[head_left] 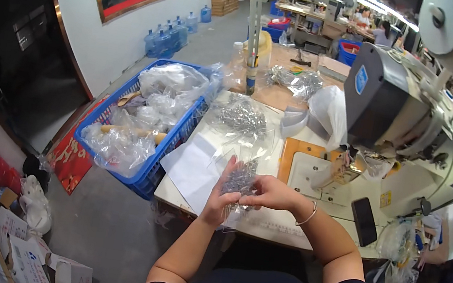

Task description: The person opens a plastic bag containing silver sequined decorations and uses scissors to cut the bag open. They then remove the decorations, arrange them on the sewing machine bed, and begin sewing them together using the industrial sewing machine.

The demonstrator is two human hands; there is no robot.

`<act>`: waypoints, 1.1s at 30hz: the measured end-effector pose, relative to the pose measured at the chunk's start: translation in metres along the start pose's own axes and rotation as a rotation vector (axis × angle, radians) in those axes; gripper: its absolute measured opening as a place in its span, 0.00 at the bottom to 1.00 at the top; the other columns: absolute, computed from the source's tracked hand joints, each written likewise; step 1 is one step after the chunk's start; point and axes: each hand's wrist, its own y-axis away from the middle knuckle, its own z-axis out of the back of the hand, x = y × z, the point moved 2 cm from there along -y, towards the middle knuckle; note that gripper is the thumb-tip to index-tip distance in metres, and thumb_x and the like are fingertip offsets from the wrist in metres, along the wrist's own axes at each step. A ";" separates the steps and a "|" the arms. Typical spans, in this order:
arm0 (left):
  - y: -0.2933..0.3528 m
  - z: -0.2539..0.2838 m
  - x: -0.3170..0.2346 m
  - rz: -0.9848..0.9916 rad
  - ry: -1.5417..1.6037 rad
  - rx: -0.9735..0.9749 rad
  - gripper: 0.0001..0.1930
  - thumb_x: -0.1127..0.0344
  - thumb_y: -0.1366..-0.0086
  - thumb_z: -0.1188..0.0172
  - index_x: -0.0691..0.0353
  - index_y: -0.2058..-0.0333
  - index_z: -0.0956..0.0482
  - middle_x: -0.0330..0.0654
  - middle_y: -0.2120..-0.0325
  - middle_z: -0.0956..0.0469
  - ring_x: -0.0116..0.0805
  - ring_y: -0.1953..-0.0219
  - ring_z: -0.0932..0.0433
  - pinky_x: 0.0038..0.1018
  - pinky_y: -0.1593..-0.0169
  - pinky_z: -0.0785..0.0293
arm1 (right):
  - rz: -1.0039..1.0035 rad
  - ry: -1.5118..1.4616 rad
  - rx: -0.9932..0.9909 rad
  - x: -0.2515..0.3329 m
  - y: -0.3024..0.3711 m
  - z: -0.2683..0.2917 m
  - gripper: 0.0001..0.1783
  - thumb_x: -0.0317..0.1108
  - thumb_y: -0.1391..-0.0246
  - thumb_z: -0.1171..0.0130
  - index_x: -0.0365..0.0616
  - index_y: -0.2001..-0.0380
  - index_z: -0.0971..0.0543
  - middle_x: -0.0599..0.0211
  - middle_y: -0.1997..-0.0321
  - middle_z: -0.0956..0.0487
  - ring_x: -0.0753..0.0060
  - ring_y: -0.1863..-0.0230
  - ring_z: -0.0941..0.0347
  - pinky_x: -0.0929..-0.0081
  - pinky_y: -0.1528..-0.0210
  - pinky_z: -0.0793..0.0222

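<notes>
Over the table's front edge, both hands meet at a clear plastic bag of small silvery-grey pieces (240, 177). My left hand (219, 200) cups the bag from its left side, thumb across the lower part. From the right, my right hand (273, 193) has its fingers closed at the bag's side, with a bracelet on the wrist. Just beyond lies a loose pile of similar silvery pieces (241, 115) on clear plastic. White paper sheets (193, 167) lie left of my left hand. What kind the small pieces are is too fine to make out.
A blue basket (149, 179) of plastic bags stands left of the table. The sewing machine (441, 162) fills the right side, with a black phone (364, 222) near it. Behind are a metal pole (252, 32), more bagged pieces (302, 82) and a hammer (300, 60).
</notes>
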 end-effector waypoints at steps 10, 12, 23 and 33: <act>0.046 -0.025 0.027 0.244 -0.037 -0.002 0.39 0.72 0.47 0.44 0.66 0.37 0.51 0.46 0.44 0.38 0.37 0.42 0.37 0.31 0.39 0.43 | 0.143 -0.466 0.069 -0.059 0.031 -0.025 0.29 0.39 0.54 0.34 0.34 0.52 0.30 0.64 0.59 0.24 0.77 0.60 0.29 0.78 0.60 0.32; 0.046 -0.019 0.026 0.325 -0.100 0.035 0.39 0.65 0.43 0.43 0.65 0.37 0.52 0.46 0.43 0.39 0.37 0.41 0.38 0.32 0.39 0.43 | 0.230 -0.659 0.069 -0.072 0.021 -0.032 0.29 0.39 0.53 0.35 0.34 0.51 0.30 0.64 0.59 0.24 0.77 0.59 0.29 0.78 0.59 0.32; -0.176 0.054 -0.039 -0.126 -1.385 -0.166 0.25 0.55 0.39 0.44 0.68 0.49 0.31 0.50 0.45 0.35 0.47 0.42 0.37 0.37 0.40 0.42 | 0.108 -0.960 -0.348 -0.089 -0.005 0.042 0.20 0.30 0.49 0.41 0.35 0.54 0.30 0.66 0.63 0.22 0.76 0.69 0.24 0.83 0.68 0.28; -0.234 0.060 0.048 -0.345 -2.124 0.158 0.17 0.54 0.49 0.38 0.59 0.65 0.23 0.45 0.50 0.31 0.45 0.42 0.39 0.51 0.39 0.54 | -0.023 -0.828 -0.911 -0.103 -0.046 0.083 0.23 0.30 0.52 0.37 0.36 0.54 0.31 0.59 0.59 0.22 0.70 0.62 0.24 0.75 0.61 0.26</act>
